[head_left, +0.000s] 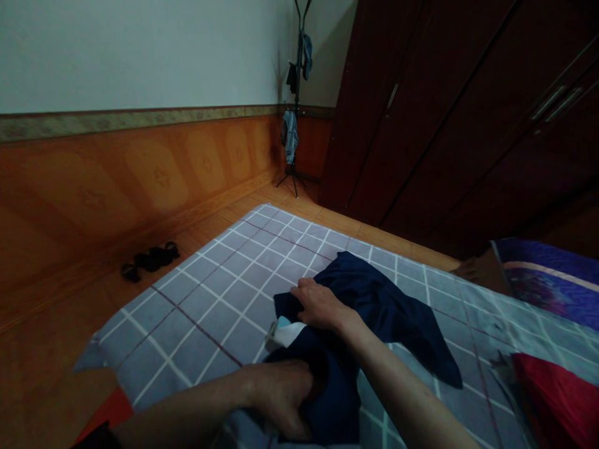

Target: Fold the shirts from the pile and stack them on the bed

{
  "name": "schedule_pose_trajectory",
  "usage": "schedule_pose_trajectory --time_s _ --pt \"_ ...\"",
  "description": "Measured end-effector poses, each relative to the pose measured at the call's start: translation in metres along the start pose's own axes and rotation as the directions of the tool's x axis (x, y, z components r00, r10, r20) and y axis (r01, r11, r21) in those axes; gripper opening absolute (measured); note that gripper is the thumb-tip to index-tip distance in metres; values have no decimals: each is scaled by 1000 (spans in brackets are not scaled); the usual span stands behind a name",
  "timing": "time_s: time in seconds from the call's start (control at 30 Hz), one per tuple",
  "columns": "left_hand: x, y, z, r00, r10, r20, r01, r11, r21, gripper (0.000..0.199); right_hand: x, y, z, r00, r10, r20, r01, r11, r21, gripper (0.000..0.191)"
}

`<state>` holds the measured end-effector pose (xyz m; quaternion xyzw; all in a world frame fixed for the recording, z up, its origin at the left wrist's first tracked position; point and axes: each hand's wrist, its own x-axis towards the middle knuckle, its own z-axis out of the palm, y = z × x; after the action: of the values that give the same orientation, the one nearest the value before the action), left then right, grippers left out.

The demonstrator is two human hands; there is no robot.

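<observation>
A dark navy garment (369, 293) lies on the checked bedsheet (219, 287), partly spread and partly bunched toward me. Its exact kind does not show. My right hand (322, 305) grips its upper left part with curled fingers. Closer to me, my left hand (281, 390) holds the bunched near part, fingers going into a fold, thumb toward the bottom. Between the two hands a white and light blue piece (286, 333) shows against the navy cloth. My right forearm crosses over part of the garment and hides it.
A red cloth item (556, 393) lies at the right. Beyond the bed stand a dark red wardrobe (421, 125) and a coat rack (297, 93) with clothes. Black sandals (152, 257) rest on the floor at left. A purple patterned item (552, 280) is at far right.
</observation>
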<state>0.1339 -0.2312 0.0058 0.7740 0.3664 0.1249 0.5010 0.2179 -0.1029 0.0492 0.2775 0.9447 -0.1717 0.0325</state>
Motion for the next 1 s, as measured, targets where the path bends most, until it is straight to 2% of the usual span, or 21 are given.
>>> schedule_pose_trajectory --time_s 0.1,0.17,0.2,0.23,0.27,0.3,0.33,0.37,0.43,0.47,0.5,0.6,0.67,0.7,0.77,0.83,0.9,1.0 --pt "-4 6 -5 995 -95 32 94 995 38 28 -14 16 -6 992 90 -86 -89 996 15 20" --pt "-7 12 -9 997 -76 -25 77 996 37 22 -43 33 -25 953 188 -236 -156 977 149 22" --pt "-8 15 -11 996 -33 -85 37 998 49 17 -64 42 -37 870 313 -381 -165 913 374 23" --pt "-8 18 -13 986 31 -165 -17 996 84 11 -88 50 -48 726 464 -508 -110 807 581 22" --pt "-9 19 -15 960 107 -258 -71 987 145 6 -114 56 -57 568 604 -559 -26 692 721 22" --pt "-8 20 -17 918 188 -349 -113 968 224 8 -142 60 -62 404 720 -564 66 592 803 25" --pt "-8 20 -18 867 266 -421 -138 941 309 13 -169 62 -63 312 794 -521 112 514 851 25" --pt "-7 18 -18 815 337 -472 -148 908 392 17 -195 62 -58 296 847 -442 98 433 896 23" --pt "-5 11 -17 726 452 -518 -139 834 533 23 -237 59 -37 130 909 -396 3 399 917 16" --pt "-3 7 -16 701 477 -530 -115 809 577 23 -253 58 -23 126 927 -352 -76 363 929 18" --pt "-2 3 -14 695 479 -536 -86 796 600 22 -266 58 -7 135 937 -321 -148 340 929 21" --pt "2 -8 -9 752 398 -525 -11 804 594 24 -285 60 32 210 943 -256 -284 310 908 35" --pt "4 -10 -5 782 369 -503 12 797 603 32 -283 60 44 258 926 -275 -314 350 883 39" --pt "4 -11 -3 788 372 -491 15 785 619 39 -278 58 46 290 908 -303 -318 390 864 38" --pt "4 -8 0 798 383 -465 14 760 650 49 -260 52 43 401 836 -375 -304 508 806 33" --pt "3 -4 3 809 392 -438 -5 750 662 53 -234 43 35 535 712 -454 -271 654 706 27" --pt "2 1 4 800 410 -437 -27 753 658 48 -204 34 26 641 558 -527 -217 790 573 25" --pt "0 9 3 778 428 -460 -47 769 638 38 -156 24 19 745 370 -555 -175 912 372 29"
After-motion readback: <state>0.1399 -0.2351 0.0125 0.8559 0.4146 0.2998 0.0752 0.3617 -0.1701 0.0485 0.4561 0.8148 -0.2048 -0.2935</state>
